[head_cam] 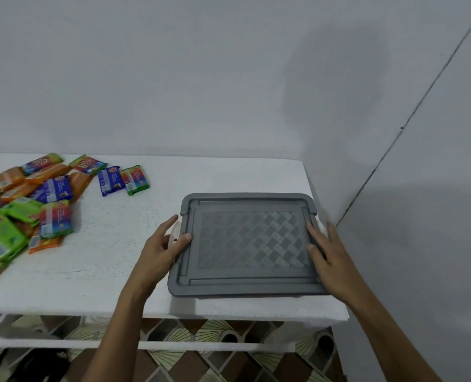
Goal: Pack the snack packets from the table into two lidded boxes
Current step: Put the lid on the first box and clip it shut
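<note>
Lidded box point(245, 290) standing on the right part of the white table point(118, 274), close to the front and right edges. Grey lid point(246, 238) seated flat on top, woven pattern uppermost; a strip of pale box body visible under the left rim. Left hand point(160, 252) gripping the box's left side: thumb laid over the lid rim, fingers curled down the outer side. Right hand point(330, 260) holding the opposite side: thumb and forefinger resting on the lid's top near its right edge, remaining fingers down the outside. Snack packets point(36, 199) lying in a loose, overlapping heap at the table's left end, well apart from the box; green, orange, blue and multicoloured wrappers noted, several partly cut off by the left frame edge. Plain pale wall point(229, 78) behind the table. Patterned floor tiles point(215, 359) below.
</note>
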